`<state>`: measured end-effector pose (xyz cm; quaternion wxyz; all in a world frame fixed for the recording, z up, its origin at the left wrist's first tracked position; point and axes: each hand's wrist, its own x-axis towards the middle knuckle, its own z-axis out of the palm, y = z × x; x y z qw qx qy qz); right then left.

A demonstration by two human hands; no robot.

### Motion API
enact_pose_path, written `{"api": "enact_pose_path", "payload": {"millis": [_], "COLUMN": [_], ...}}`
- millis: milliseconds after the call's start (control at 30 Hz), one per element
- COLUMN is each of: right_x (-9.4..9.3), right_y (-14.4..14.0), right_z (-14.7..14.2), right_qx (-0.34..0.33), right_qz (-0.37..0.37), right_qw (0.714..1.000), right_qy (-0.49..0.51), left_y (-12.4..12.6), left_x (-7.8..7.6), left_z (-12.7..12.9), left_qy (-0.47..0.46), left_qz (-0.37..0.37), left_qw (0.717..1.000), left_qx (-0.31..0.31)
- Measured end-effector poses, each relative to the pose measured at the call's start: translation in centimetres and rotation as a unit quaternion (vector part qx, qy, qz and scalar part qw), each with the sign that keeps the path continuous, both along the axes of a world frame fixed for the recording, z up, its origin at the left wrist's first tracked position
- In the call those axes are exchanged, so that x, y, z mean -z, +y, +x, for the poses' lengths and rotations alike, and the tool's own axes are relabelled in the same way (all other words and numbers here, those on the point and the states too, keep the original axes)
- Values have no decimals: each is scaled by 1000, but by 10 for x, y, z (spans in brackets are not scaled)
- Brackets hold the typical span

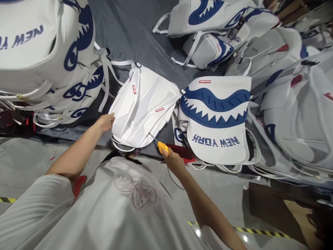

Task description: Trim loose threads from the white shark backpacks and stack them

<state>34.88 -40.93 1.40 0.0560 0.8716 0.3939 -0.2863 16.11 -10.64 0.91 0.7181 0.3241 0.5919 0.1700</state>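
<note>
The white backpack [143, 107] lies back-panel up on the grey tabletop [135, 31], dead ahead of you at twelve o'clock, its long axis running from its seven o'clock, near your chest, to its one o'clock, where the top handle sits. It lies between your hands, and your left one is the nearer. Stacks of finished shark-mouth bags sit around it: one pile [47, 55] at ten o'clock, one printed bag [215, 121] touching its right edge at three o'clock, more [223, 31] at one o'clock.

The backpack looks soft and floppy: perforated mesh panel, two small red tags, loose white straps trailing from the top and the lower rim.

Your left hand [106, 121] has its grip resting on the bag's lower left edge at eight o'clock; whether the fingers pinch the fabric, you cannot tell. Your right hand [173, 161], at five o'clock from the bag, is clamped on a yellow-handled tool [162, 147] whose thin metal tip points up toward the bag's lower right corner, just short of it. A red card [183, 153] lies just beside that hand.
</note>
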Motion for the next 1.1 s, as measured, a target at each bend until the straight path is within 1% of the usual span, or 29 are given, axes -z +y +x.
{"api": "enact_pose_path", "payload": {"millis": [100, 200, 267, 333, 400, 467, 500, 567, 633, 700, 767, 900, 967, 1033, 1100], "right_x": [15, 19, 18, 15, 12, 12, 12, 16, 23, 32, 43, 59, 66, 72, 78], "right_y": [9, 7, 9, 19, 34, 42, 41, 30, 16, 9, 15, 47, 57, 62, 63], "right_z": [-18, -31, -43, -57, -70, -77, -79, -77, -74, -73, -75, -79, -78, -75, -72], "right_qx": [28, 47, 46, 34, 23, 15, 15, 39, 88, 132, 155, 173, 167, 148, 123], "right_qz": [16, 25, 28, 40, 55, 64, 61, 35, 6, -1, 17, 51, 44, 32, 27], "right_qw": [999, 998, 997, 996, 995, 995, 996, 998, 996, 990, 986, 981, 981, 985, 988], "right_qy": [-6, 23, 48, 68, 74, 74, 70, 45, 0, -42, -60, -76, -84, -86, -86], "left_y": [6, 6, 1, -4, -7, -6, -4, 0, 2, 3, 2, 2, 3, 5, 5], "left_x": [-5, -5, -2, 4, 11, 17, 20, 23, 25, 25, 26, 34, 41, 46, 48], "left_z": [3, 0, 0, 1, 3, 2, 1, -2, -6, -7, -7, -2, 1, 3, 4], "left_qy": [-16, -83, -135, -172, -189, -196, -193, -178, -170, -177, -184, -208, -237, -273, -305], "left_qz": [-40, -80, -98, -121, -141, -140, -134, -118, -113, -117, -122, -131, -135, -138, -147], "left_qw": [999, 993, 985, 974, 964, 959, 960, 966, 970, 968, 965, 957, 950, 940, 927], "left_qx": [24, 33, 45, 80, 121, 148, 151, 143, 135, 136, 140, 152, 154, 153, 161]}}
